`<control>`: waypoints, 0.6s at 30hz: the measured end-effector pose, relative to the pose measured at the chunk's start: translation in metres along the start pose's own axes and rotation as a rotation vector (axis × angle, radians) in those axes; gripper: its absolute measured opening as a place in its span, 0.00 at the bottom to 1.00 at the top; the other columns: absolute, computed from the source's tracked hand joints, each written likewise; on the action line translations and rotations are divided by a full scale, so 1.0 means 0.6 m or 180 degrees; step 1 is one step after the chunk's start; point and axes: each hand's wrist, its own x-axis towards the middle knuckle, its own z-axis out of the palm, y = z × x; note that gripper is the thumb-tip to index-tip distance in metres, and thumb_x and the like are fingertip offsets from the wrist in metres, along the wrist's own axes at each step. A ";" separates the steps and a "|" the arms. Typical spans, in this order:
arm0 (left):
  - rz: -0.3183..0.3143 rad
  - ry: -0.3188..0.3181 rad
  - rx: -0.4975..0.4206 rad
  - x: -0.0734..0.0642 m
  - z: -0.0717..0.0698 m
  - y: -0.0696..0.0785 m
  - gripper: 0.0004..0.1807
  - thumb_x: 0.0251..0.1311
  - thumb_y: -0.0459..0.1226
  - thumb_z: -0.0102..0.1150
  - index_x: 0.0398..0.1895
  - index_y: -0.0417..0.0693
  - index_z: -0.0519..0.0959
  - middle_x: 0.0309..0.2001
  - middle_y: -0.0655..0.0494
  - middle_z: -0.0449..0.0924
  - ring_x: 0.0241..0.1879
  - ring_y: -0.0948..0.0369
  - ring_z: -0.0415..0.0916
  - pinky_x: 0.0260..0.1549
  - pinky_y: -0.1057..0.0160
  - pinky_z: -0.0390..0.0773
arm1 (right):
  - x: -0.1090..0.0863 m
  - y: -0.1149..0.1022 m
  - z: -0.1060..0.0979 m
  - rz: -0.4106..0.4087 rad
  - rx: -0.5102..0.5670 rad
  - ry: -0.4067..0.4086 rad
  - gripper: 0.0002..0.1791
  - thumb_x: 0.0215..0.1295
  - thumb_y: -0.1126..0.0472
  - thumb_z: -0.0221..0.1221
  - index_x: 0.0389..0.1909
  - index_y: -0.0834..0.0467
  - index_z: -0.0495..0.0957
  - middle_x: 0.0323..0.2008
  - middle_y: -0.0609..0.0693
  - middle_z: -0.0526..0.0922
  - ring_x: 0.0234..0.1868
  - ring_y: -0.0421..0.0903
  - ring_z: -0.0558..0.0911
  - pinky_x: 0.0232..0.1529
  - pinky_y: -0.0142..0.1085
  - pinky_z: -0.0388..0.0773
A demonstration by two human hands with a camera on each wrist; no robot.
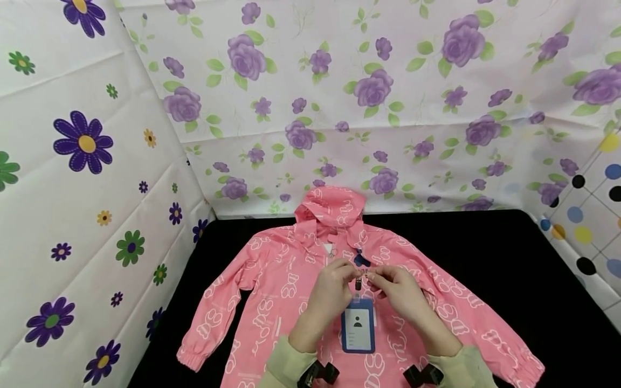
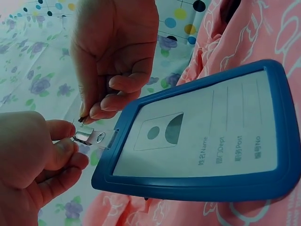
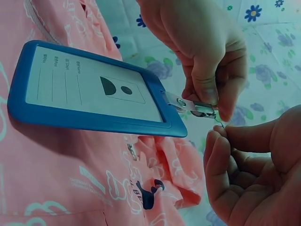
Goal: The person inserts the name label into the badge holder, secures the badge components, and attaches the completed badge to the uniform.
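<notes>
A blue-framed ID badge holder (image 1: 358, 326) with a white card hangs just above the front of a pink jacket (image 1: 271, 302). A clear strap (image 2: 107, 139) joins it to a metal clip (image 2: 84, 136). My left hand (image 1: 331, 288) pinches this clip between thumb and fingers, as the left wrist view shows. Beside it my right hand (image 1: 400, 293) pinches a thin, wire-like piece (image 3: 219, 121) at the clip's far end with thumb and forefinger. Its exact shape is too small to tell. Both hands are nearly touching at the clip.
The jacket lies spread on a black table surface (image 1: 485, 248), hood (image 1: 332, 205) at the back, sleeves out to both sides. A dark blue print (image 1: 361, 260) marks its chest. Flowered cloth walls (image 1: 310, 108) stand behind and at the left, a dotted one (image 1: 594, 215) at the right.
</notes>
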 end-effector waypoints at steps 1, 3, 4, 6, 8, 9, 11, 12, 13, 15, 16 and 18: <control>-0.0047 0.0004 -0.0086 -0.001 0.000 -0.001 0.18 0.50 0.12 0.66 0.34 0.40 0.90 0.34 0.54 0.83 0.37 0.59 0.84 0.38 0.70 0.85 | 0.001 0.002 -0.001 0.0001 0.0012 -0.0003 0.11 0.82 0.61 0.59 0.48 0.65 0.86 0.34 0.52 0.84 0.36 0.47 0.82 0.35 0.33 0.83; -0.0215 -0.0040 -0.0341 -0.001 0.001 -0.004 0.14 0.57 0.14 0.66 0.36 0.39 0.90 0.36 0.53 0.85 0.38 0.59 0.84 0.38 0.70 0.85 | 0.004 0.008 -0.003 0.0001 0.0025 -0.0009 0.13 0.81 0.60 0.60 0.50 0.66 0.86 0.35 0.52 0.85 0.37 0.47 0.83 0.36 0.33 0.83; -0.0327 -0.0060 -0.0501 -0.001 0.002 -0.006 0.13 0.60 0.15 0.66 0.37 0.39 0.90 0.37 0.53 0.86 0.38 0.60 0.84 0.38 0.70 0.85 | 0.007 0.012 -0.005 -0.0001 0.0040 -0.0011 0.13 0.81 0.60 0.60 0.52 0.66 0.86 0.36 0.53 0.85 0.38 0.47 0.83 0.36 0.33 0.84; -0.0616 -0.0110 -0.0852 -0.001 0.008 -0.014 0.12 0.64 0.18 0.65 0.39 0.39 0.91 0.38 0.54 0.86 0.39 0.62 0.84 0.38 0.69 0.86 | 0.010 0.018 -0.007 -0.0002 0.0066 -0.0012 0.14 0.81 0.60 0.61 0.54 0.67 0.86 0.37 0.53 0.86 0.39 0.47 0.84 0.37 0.32 0.84; -0.0889 -0.0144 -0.1181 -0.004 0.014 -0.022 0.10 0.67 0.20 0.64 0.41 0.39 0.91 0.39 0.52 0.86 0.38 0.64 0.84 0.38 0.68 0.86 | 0.013 0.025 -0.008 0.0010 0.0077 -0.0017 0.15 0.81 0.60 0.61 0.54 0.67 0.85 0.39 0.54 0.87 0.39 0.47 0.84 0.38 0.32 0.84; -0.1018 -0.0149 -0.1324 -0.005 0.017 -0.026 0.10 0.67 0.21 0.64 0.42 0.39 0.91 0.39 0.51 0.86 0.38 0.64 0.84 0.38 0.67 0.87 | 0.015 0.028 -0.008 0.0027 0.0094 -0.0019 0.15 0.80 0.60 0.61 0.54 0.67 0.85 0.39 0.55 0.87 0.40 0.47 0.85 0.38 0.33 0.84; -0.1231 -0.0141 -0.1513 -0.007 0.022 -0.033 0.09 0.68 0.22 0.65 0.44 0.38 0.91 0.39 0.50 0.86 0.37 0.64 0.84 0.37 0.67 0.86 | 0.018 0.035 -0.007 0.0037 0.0095 -0.0030 0.14 0.80 0.60 0.62 0.54 0.67 0.85 0.41 0.56 0.87 0.40 0.48 0.85 0.39 0.33 0.85; -0.1319 -0.0129 -0.1566 -0.008 0.024 -0.035 0.08 0.69 0.23 0.65 0.44 0.38 0.91 0.39 0.49 0.87 0.36 0.63 0.84 0.36 0.67 0.86 | 0.021 0.039 -0.007 0.0036 0.0048 -0.0026 0.14 0.80 0.60 0.62 0.54 0.66 0.86 0.41 0.55 0.87 0.40 0.47 0.85 0.39 0.33 0.85; -0.1411 -0.0120 -0.1604 -0.008 0.025 -0.037 0.08 0.69 0.24 0.65 0.45 0.38 0.91 0.39 0.49 0.88 0.36 0.63 0.84 0.36 0.67 0.85 | 0.024 0.044 -0.008 0.0028 0.0003 -0.0030 0.13 0.79 0.60 0.63 0.54 0.66 0.86 0.42 0.56 0.88 0.39 0.47 0.85 0.39 0.33 0.85; -0.1623 -0.0112 -0.1698 -0.008 0.028 -0.042 0.07 0.70 0.26 0.66 0.45 0.38 0.91 0.39 0.50 0.88 0.35 0.62 0.85 0.35 0.67 0.86 | 0.031 0.052 -0.009 0.0023 -0.0139 -0.0017 0.12 0.78 0.60 0.64 0.53 0.64 0.86 0.41 0.55 0.88 0.38 0.46 0.84 0.39 0.32 0.84; -0.1724 -0.0111 -0.1735 -0.008 0.031 -0.046 0.07 0.70 0.26 0.66 0.46 0.38 0.91 0.39 0.51 0.89 0.35 0.61 0.86 0.35 0.66 0.87 | 0.034 0.054 -0.011 0.0015 -0.0225 -0.0008 0.12 0.77 0.61 0.65 0.53 0.64 0.86 0.40 0.54 0.87 0.37 0.46 0.84 0.38 0.32 0.83; -0.1925 -0.0103 -0.1863 -0.006 0.035 -0.053 0.07 0.70 0.27 0.67 0.46 0.37 0.91 0.39 0.49 0.90 0.36 0.59 0.88 0.37 0.64 0.89 | 0.042 0.059 -0.015 -0.0016 -0.0417 0.0013 0.12 0.76 0.61 0.66 0.53 0.64 0.86 0.38 0.53 0.87 0.35 0.45 0.83 0.36 0.32 0.82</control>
